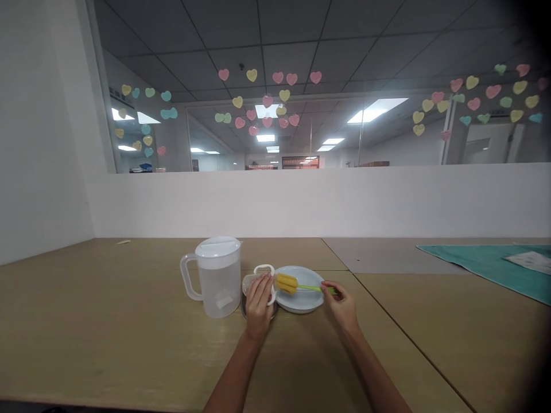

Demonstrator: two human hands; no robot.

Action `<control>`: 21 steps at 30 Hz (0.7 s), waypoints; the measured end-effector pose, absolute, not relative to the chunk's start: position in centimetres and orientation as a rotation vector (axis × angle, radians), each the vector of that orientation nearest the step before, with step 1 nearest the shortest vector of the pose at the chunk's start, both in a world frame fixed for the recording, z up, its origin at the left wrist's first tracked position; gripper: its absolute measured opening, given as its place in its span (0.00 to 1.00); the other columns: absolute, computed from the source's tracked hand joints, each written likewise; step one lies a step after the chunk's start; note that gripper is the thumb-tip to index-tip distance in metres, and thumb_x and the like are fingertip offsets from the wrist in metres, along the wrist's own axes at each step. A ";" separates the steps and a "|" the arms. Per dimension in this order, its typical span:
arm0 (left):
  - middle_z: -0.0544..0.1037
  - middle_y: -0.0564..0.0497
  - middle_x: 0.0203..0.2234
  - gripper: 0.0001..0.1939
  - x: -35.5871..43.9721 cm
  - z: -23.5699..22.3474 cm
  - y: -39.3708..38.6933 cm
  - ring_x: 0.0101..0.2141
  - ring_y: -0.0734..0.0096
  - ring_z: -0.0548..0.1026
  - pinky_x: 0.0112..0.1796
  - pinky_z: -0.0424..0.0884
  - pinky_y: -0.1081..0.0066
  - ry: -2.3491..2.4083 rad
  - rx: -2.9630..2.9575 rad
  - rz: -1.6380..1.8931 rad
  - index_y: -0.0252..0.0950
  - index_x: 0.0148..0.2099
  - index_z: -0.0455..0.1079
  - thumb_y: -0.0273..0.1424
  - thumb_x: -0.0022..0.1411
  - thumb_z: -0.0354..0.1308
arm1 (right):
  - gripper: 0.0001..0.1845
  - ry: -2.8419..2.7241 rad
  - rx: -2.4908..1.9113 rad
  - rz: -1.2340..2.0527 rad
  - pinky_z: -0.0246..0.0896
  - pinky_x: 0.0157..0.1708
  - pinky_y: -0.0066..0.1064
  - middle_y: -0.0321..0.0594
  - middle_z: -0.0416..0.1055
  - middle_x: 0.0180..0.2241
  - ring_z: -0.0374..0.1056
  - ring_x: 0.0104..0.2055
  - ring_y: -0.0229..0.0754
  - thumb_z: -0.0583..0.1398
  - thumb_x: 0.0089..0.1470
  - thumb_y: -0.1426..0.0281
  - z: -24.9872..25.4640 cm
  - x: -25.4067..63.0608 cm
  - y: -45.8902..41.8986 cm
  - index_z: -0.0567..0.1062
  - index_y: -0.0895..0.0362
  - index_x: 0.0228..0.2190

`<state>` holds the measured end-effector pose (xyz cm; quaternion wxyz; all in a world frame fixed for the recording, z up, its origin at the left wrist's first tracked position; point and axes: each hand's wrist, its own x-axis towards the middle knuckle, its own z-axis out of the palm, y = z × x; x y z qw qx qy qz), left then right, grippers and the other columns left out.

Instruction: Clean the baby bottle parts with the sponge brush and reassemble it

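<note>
My left hand (259, 301) is closed around a small white two-handled cup (249, 283), seemingly lying tilted; its fingers cover much of it. A dark round rim (243, 307) shows beneath that hand, and what it belongs to is hidden. Between thumb and fingers, my right hand (340, 304) grips the green handle of a sponge brush (287, 283). The brush's yellow head points left at the cup, above the left part of a pale bowl (301, 305). Whether head and cup touch, I cannot tell.
Left of the cup stands a translucent lidded pitcher (221, 287) with its handle to the left. A teal cloth (473, 264) with a pale sheet (531, 262) on it lies far right. Behind the wooden table (129, 344) rises a white wall (301, 201) under a window.
</note>
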<state>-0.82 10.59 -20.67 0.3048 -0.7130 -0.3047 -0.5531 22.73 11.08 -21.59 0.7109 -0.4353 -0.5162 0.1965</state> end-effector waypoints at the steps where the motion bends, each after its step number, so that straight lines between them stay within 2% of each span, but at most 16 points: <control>1: 0.73 0.44 0.50 0.27 -0.9 -20.6 10.4 0.54 0.63 0.67 0.53 0.64 0.57 -0.790 -1.897 -1.434 0.35 0.60 0.58 0.16 0.59 0.43 | 0.20 -1.164 -0.965 0.427 0.65 0.29 0.31 0.47 0.75 0.32 0.70 0.34 0.46 0.62 0.42 0.54 -21.6 22.6 11.0 0.77 0.59 0.28; 5: 0.73 0.44 0.49 0.27 -0.8 -20.2 10.1 0.53 0.65 0.67 0.53 0.64 0.59 -0.701 -1.944 -1.297 0.34 0.60 0.59 0.16 0.60 0.39 | 0.19 -1.227 -0.968 0.406 0.64 0.27 0.30 0.46 0.75 0.32 0.69 0.33 0.44 0.61 0.44 0.55 -21.7 22.2 10.7 0.77 0.59 0.28; 15: 0.72 0.46 0.51 0.23 0.1 -20.2 10.1 0.55 0.65 0.66 0.54 0.64 0.60 -0.661 -2.050 -1.126 0.35 0.60 0.58 0.21 0.64 0.41 | 0.17 -1.308 -0.920 0.418 0.61 0.25 0.27 0.44 0.74 0.31 0.68 0.35 0.45 0.61 0.45 0.56 -21.4 20.5 9.7 0.77 0.57 0.26; 21: 0.72 0.46 0.51 0.25 -0.1 -20.3 11.0 0.54 0.64 0.67 0.55 0.63 0.58 -0.771 -1.975 -1.184 0.38 0.60 0.59 0.19 0.62 0.41 | 0.16 -1.080 -0.989 0.376 0.62 0.30 0.30 0.44 0.74 0.31 0.68 0.32 0.44 0.60 0.43 0.57 -21.7 22.1 10.5 0.76 0.58 0.28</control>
